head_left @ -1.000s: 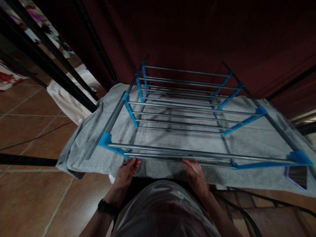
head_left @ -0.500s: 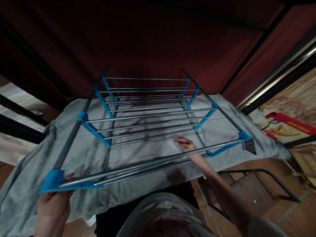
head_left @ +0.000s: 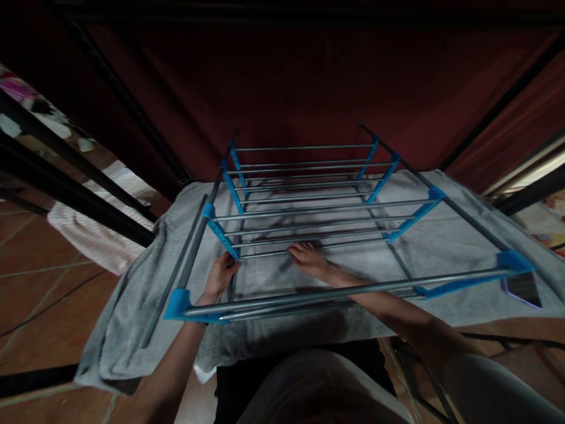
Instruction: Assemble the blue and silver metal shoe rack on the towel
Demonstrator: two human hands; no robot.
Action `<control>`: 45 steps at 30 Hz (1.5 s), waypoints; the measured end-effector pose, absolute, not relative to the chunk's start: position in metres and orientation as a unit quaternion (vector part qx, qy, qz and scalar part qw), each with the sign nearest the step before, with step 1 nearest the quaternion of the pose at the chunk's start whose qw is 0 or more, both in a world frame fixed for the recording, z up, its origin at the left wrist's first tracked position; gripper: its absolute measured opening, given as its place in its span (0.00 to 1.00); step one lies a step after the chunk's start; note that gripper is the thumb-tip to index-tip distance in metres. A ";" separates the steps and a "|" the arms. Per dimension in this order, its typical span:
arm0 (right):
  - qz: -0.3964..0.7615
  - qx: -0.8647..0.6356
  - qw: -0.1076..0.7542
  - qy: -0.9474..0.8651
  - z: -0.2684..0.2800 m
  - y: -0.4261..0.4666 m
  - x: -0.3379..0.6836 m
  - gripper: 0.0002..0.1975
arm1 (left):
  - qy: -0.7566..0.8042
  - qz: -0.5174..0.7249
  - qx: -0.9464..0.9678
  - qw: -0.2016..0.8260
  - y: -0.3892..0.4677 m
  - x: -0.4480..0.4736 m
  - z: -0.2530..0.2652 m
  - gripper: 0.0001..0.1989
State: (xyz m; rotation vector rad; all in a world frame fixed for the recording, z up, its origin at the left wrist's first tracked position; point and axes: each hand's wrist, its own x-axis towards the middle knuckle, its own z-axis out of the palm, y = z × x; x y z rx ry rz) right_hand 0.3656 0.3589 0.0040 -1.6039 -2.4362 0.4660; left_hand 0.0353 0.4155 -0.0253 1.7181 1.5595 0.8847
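**Both hands under the top rails, on the grey towel**

Dark red curtain w/ black frame bars fills the backdrop beyond our hands; terracotta tile floor below and to the left. We stand at a drying rack [head_left: 309, 218] w/ steel rails and blue plastic brackets, several tiers deep.

- Grey towel [head_left: 441, 253] lies spread flat on a lower tier, directly under both hands, edges hanging off left and right of them and over the near side toward us.
- Left hand [head_left: 219, 275]: reached beneath the near top rails, fingers curled at the blue bracket/rail end, resting on the towel. Can't tell whether it grips cloth or rail; bracket hides the fingertips.
- Right hand [head_left: 311, 260]: also beneath the near rails, palm down, fingers loosely extended, flat on the towel near the middle. Holding nothing that we can see.
- Dark phone-like object [head_left: 523, 288] sits on the towel, well right of the right hand.
- Pale pink cloth [head_left: 92, 235] hangs far left of the left hand.

Progress, our read: towel is already laid out and mostly flat; some bunching at the left edge, so smoothing looks unfinished.
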 end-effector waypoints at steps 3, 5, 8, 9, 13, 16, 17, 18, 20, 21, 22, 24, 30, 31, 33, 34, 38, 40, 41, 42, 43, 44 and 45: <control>0.159 -0.556 0.075 -0.813 -0.001 0.371 0.345 0.19 | 0.596 0.333 0.654 0.324 0.419 0.035 -0.025 0.12; 0.167 -0.561 0.075 -0.808 -0.004 0.378 0.336 0.18 | 0.595 0.334 0.654 0.326 0.420 0.038 -0.023 0.11; 0.173 -0.575 0.084 -0.796 -0.009 0.386 0.331 0.18 | 0.592 0.352 0.649 0.324 0.420 0.044 -0.021 0.11; 0.174 -0.579 0.088 -0.791 -0.010 0.388 0.330 0.18 | 0.591 0.360 0.646 0.321 0.419 0.047 -0.020 0.11; 0.182 -0.588 0.099 -0.782 -0.014 0.389 0.333 0.18 | 0.592 0.388 0.633 0.314 0.415 0.052 -0.020 0.09; 0.187 -0.588 0.103 -0.781 -0.017 0.388 0.335 0.18 | 0.588 0.402 0.624 0.322 0.413 0.052 -0.021 0.09; 0.188 -0.588 0.105 -0.780 -0.018 0.388 0.335 0.18 | 0.585 0.406 0.621 0.326 0.413 0.052 -0.021 0.09; 0.189 -0.588 0.105 -0.780 -0.018 0.387 0.336 0.18 | 0.583 0.409 0.619 0.331 0.413 0.051 -0.022 0.10; 0.192 -0.588 0.106 -0.779 -0.019 0.387 0.336 0.18 | 0.579 0.415 0.614 0.339 0.414 0.050 -0.024 0.12; 0.193 -0.589 0.106 -0.778 -0.019 0.387 0.336 0.19 | 0.577 0.418 0.612 0.343 0.415 0.049 -0.025 0.12; 0.195 -0.589 0.106 -0.777 -0.019 0.387 0.337 0.19 | 0.575 0.420 0.610 0.347 0.417 0.049 -0.026 0.12; 0.200 -0.588 0.105 -0.776 -0.017 0.387 0.337 0.19 | 0.571 0.422 0.608 0.356 0.420 0.047 -0.029 0.13; 0.205 -0.582 0.101 -0.780 -0.013 0.387 0.338 0.18 | 0.548 0.391 0.619 0.405 0.434 0.040 -0.032 0.14; 0.204 -0.580 0.102 -0.782 -0.013 0.387 0.338 0.18 | 0.542 0.381 0.624 0.415 0.435 0.039 -0.032 0.14; 0.203 -0.577 0.102 -0.784 -0.012 0.386 0.338 0.17 | 0.533 0.362 0.634 0.427 0.437 0.036 -0.030 0.15; 0.203 -0.577 0.101 -0.784 -0.012 0.386 0.338 0.17 | 0.531 0.356 0.639 0.428 0.438 0.035 -0.030 0.15; 0.202 -0.579 0.089 -0.785 -0.010 0.385 0.338 0.17 | 0.528 0.349 0.658 0.408 0.436 0.032 -0.030 0.13; 0.197 -0.581 0.084 -0.785 -0.010 0.384 0.338 0.17 | 0.528 0.348 0.666 0.396 0.435 0.030 -0.031 0.12; 0.195 -0.582 0.082 -0.785 -0.010 0.384 0.338 0.17 | 0.527 0.347 0.669 0.392 0.434 0.030 -0.032 0.11; 0.194 -0.585 0.080 -0.784 -0.010 0.384 0.338 0.17 | 0.525 0.346 0.672 0.390 0.434 0.030 -0.032 0.11; 0.194 -0.587 0.077 -0.782 -0.010 0.383 0.338 0.17 | 0.523 0.343 0.675 0.390 0.434 0.029 -0.032 0.11; 0.193 -0.589 0.075 -0.781 -0.010 0.383 0.337 0.17 | 0.521 0.342 0.677 0.390 0.434 0.029 -0.032 0.12; 0.192 -0.590 0.072 -0.781 -0.009 0.383 0.337 0.18 | 0.520 0.340 0.679 0.391 0.433 0.030 -0.032 0.12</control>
